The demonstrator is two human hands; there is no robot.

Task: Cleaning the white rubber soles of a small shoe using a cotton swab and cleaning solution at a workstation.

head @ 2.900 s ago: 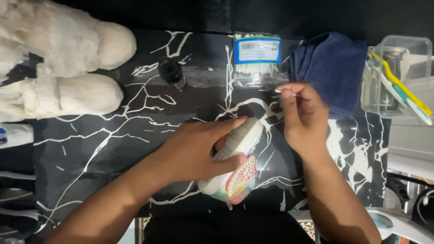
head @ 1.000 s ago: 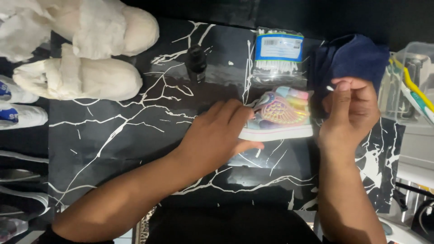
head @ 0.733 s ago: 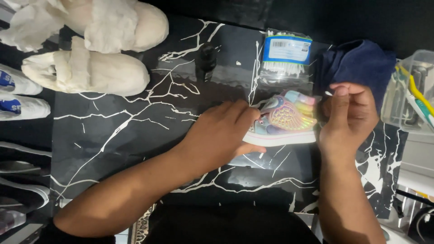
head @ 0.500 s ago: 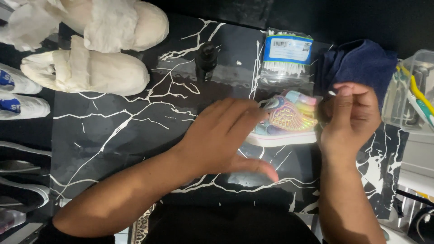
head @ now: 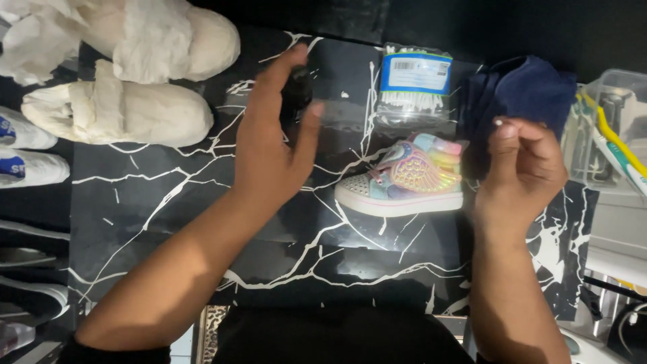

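A small pastel child's shoe (head: 404,180) with a shiny wing on its side stands upright on the black marble-patterned surface (head: 168,202). My left hand (head: 273,145) is off the shoe and reaches to a small dark bottle (head: 298,91) further back; its fingers are spread around the bottle, and contact is not clear. My right hand (head: 522,172) hovers just right of the shoe's heel and pinches a cotton swab (head: 497,123) whose white tip sticks out above the fingers.
A clear pack of cotton swabs (head: 414,84) lies behind the shoe, a folded dark blue cloth (head: 522,91) beside it. A clear plastic box (head: 610,128) with toothbrushes stands at the right. White fluffy slippers (head: 118,114) and other shoes (head: 23,168) line the left.
My left hand let go of the small shoe, lifted and moved back left to the dark bottle. The shoe now stands free. My right hand has kept the swab beside the heel.
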